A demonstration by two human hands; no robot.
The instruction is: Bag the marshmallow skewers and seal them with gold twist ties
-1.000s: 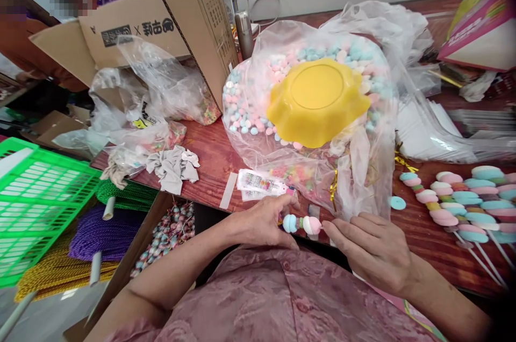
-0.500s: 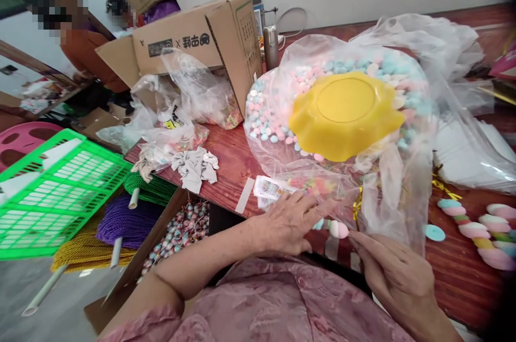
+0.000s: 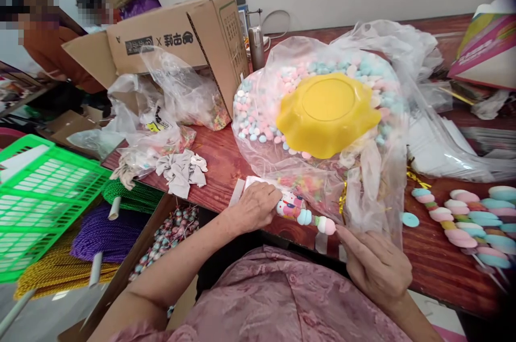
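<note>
My right hand (image 3: 373, 264) pinches the near end of a candy skewer (image 3: 318, 221) carrying a blue piece and a pink-white piece. My left hand (image 3: 255, 205) is closed on a printed clear wrapper (image 3: 289, 205) at the skewer's far tip, over the table's front edge. Just behind lies a big clear bag of pastel candies (image 3: 262, 111) with an upturned yellow bowl (image 3: 327, 113) on top. Several finished candy skewers (image 3: 470, 218) lie on the table at the right.
A cardboard box (image 3: 177, 43) and crumpled plastic bags (image 3: 161, 111) stand at the back left. Grey cloth scraps (image 3: 181, 170) lie nearby. Below left are a green crate (image 3: 40, 197), cord spools (image 3: 105, 229) and a box of wrapped candies (image 3: 173, 232). Other people sit far left.
My left hand has closed on a printed wrapper and brought it to the skewer's tip. My right hand still holds the skewer, which now lies slanted. The view swung right, then back left.
</note>
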